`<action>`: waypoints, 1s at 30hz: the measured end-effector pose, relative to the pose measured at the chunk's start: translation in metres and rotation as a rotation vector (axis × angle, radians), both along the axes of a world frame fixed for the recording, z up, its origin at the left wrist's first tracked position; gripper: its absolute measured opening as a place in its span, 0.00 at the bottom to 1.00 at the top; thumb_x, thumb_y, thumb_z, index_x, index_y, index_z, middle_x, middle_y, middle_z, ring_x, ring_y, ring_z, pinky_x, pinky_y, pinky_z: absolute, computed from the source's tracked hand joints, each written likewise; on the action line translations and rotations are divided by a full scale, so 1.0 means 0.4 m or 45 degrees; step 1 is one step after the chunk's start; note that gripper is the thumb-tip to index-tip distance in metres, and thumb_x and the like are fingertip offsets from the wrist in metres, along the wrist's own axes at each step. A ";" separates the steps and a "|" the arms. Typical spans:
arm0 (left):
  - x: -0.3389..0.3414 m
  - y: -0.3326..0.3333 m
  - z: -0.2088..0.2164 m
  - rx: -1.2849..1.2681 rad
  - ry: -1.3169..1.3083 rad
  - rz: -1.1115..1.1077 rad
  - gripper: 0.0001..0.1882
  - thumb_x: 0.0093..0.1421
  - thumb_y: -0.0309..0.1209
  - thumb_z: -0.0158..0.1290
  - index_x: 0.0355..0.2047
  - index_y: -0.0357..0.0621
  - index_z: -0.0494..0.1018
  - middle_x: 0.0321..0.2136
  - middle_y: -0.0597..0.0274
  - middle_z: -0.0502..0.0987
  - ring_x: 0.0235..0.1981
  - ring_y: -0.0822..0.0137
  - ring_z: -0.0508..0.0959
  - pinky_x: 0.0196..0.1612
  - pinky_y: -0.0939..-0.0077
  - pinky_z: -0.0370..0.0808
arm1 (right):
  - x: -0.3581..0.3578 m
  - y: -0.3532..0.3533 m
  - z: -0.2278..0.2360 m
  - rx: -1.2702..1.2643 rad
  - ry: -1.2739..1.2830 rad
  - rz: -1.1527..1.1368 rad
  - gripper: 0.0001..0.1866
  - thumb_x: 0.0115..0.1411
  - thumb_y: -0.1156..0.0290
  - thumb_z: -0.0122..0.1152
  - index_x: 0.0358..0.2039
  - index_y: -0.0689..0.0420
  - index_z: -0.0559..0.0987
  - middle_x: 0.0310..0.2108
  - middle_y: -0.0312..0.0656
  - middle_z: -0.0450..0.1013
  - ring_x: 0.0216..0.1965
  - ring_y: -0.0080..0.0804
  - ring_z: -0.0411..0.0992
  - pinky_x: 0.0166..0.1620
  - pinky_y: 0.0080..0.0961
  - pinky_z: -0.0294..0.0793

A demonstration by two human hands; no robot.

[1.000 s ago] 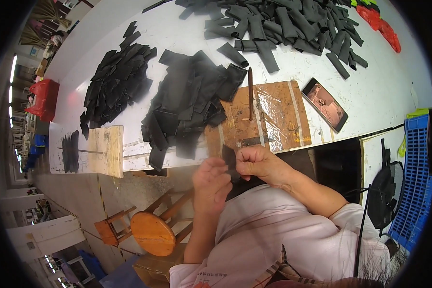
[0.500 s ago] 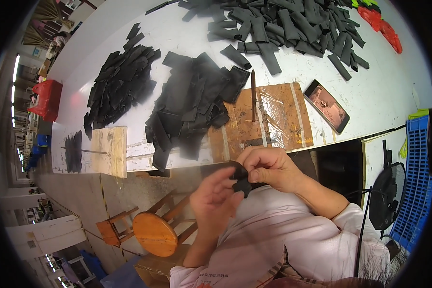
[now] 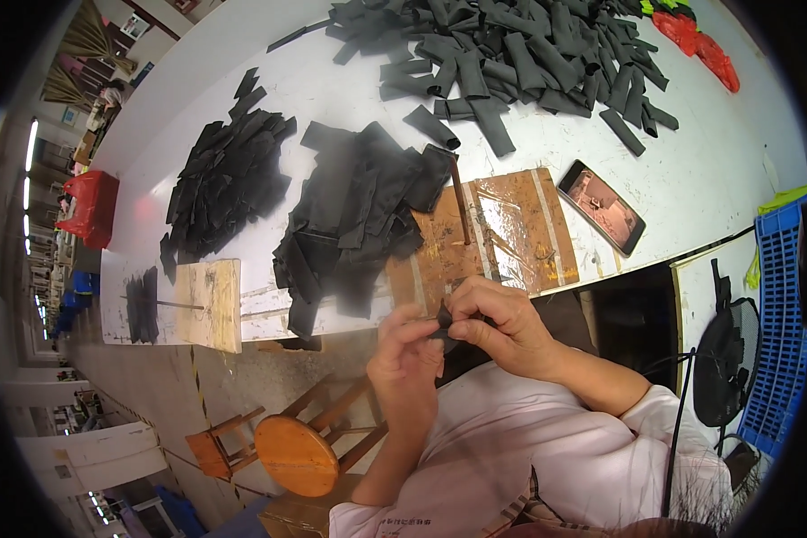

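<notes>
Above my lap, just off the table's front edge, my right hand (image 3: 504, 328) pinches a small black fabric piece (image 3: 445, 315) between thumb and fingers. My left hand (image 3: 403, 351) meets it from the other side, its fingers curled against the same piece and slightly blurred. Most of the fabric is hidden by the fingers. Just beyond the hands lies a worn brown board (image 3: 547, 242) with tape strips, and a thin brown rod (image 3: 461, 202) rises from it. A loose pile of flat black fabric strips (image 3: 350, 206) overlaps the board's left side.
Another heap of black strips (image 3: 229, 170) lies farther left; black fabric tubes (image 3: 547, 54) cover the far side. A phone (image 3: 603, 208) with a lit screen rests right of the board. A pale wooden board (image 3: 211, 300), wooden stool (image 3: 296, 455) and blue crate (image 3: 780, 332) stand around me.
My left hand has closed in on the fabric piece; its fingers were spread wider before. Less of the fabric shows now. The view has tilted slightly, shifting the table down.
</notes>
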State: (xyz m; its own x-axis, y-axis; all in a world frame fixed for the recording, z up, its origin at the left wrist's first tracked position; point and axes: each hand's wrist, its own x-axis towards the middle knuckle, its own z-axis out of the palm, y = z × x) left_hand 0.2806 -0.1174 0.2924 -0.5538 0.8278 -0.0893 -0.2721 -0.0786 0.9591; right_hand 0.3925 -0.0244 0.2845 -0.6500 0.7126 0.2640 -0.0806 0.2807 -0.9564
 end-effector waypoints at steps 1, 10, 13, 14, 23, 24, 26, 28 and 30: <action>-0.005 0.000 -0.001 -0.013 -0.076 -0.042 0.08 0.57 0.19 0.51 0.37 0.33 0.69 0.30 0.59 0.73 0.17 0.81 0.67 0.15 0.89 0.62 | 0.001 0.000 -0.005 -0.051 0.023 0.015 0.06 0.55 0.73 0.59 0.27 0.60 0.71 0.28 0.38 0.68 0.27 0.24 0.65 0.30 0.18 0.64; -0.024 0.027 -0.027 0.021 -0.557 -0.357 0.08 0.56 0.24 0.51 0.35 0.35 0.65 0.25 0.64 0.70 0.12 0.82 0.61 0.12 0.89 0.57 | 0.036 0.021 -0.014 -0.775 0.058 0.142 0.05 0.55 0.72 0.58 0.28 0.60 0.73 0.27 0.36 0.66 0.30 0.25 0.66 0.33 0.20 0.65; -0.019 0.046 -0.013 0.113 -0.732 -0.586 0.17 0.52 0.33 0.57 0.36 0.39 0.64 0.27 0.65 0.69 0.18 0.80 0.65 0.19 0.90 0.59 | 0.056 0.030 0.018 -0.880 0.090 0.304 0.05 0.55 0.72 0.57 0.28 0.60 0.73 0.27 0.35 0.65 0.30 0.24 0.65 0.34 0.21 0.65; -0.015 0.052 -0.004 0.173 -0.763 -0.659 0.20 0.50 0.36 0.60 0.37 0.40 0.64 0.29 0.65 0.70 0.21 0.79 0.67 0.23 0.90 0.60 | 0.059 0.035 0.035 -0.741 0.129 0.334 0.05 0.55 0.73 0.57 0.28 0.60 0.73 0.27 0.35 0.65 0.30 0.25 0.65 0.34 0.21 0.65; -0.063 0.177 0.157 0.704 -0.967 -0.879 0.12 0.64 0.33 0.39 0.36 0.40 0.70 0.31 0.54 0.71 0.12 0.81 0.59 0.14 0.88 0.54 | 0.043 0.157 0.247 0.143 0.057 0.007 0.13 0.58 0.63 0.55 0.24 0.59 0.69 0.24 0.34 0.65 0.26 0.21 0.62 0.29 0.18 0.61; -0.079 0.192 0.172 0.516 -1.492 -0.868 0.12 0.64 0.30 0.38 0.41 0.39 0.70 0.32 0.53 0.72 0.07 0.83 0.54 0.10 0.88 0.51 | 0.018 0.196 0.237 -0.017 0.072 0.007 0.14 0.59 0.61 0.53 0.23 0.58 0.69 0.21 0.31 0.65 0.22 0.18 0.60 0.26 0.16 0.60; -0.100 0.264 0.159 0.389 -1.560 -0.575 0.16 0.65 0.31 0.34 0.44 0.34 0.67 0.29 0.51 0.75 0.04 0.82 0.54 0.05 0.90 0.51 | -0.005 0.268 0.204 -0.534 0.037 0.166 0.14 0.59 0.61 0.55 0.23 0.57 0.71 0.20 0.30 0.65 0.20 0.16 0.59 0.25 0.14 0.60; -0.107 0.306 0.120 0.334 -1.570 -0.659 0.14 0.64 0.26 0.36 0.46 0.35 0.67 0.28 0.55 0.75 0.05 0.82 0.54 0.07 0.89 0.51 | -0.024 0.296 0.146 -0.724 0.016 0.216 0.14 0.58 0.60 0.56 0.23 0.57 0.72 0.20 0.30 0.65 0.20 0.15 0.59 0.24 0.13 0.60; -0.111 0.327 0.069 0.091 -1.519 -0.569 0.12 0.63 0.25 0.39 0.46 0.42 0.68 0.25 0.63 0.75 0.05 0.83 0.53 0.08 0.89 0.49 | -0.029 0.301 0.094 -0.891 0.110 0.263 0.14 0.57 0.61 0.57 0.23 0.57 0.72 0.19 0.30 0.64 0.19 0.15 0.59 0.23 0.12 0.59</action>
State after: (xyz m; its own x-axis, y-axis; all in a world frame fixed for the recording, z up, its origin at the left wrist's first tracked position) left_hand 0.2362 0.0135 0.3201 0.1654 0.9441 -0.2850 -0.9745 0.2009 0.1000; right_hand 0.3811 0.0959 0.3219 -0.7867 0.5984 -0.1517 -0.1488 -0.4223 -0.8942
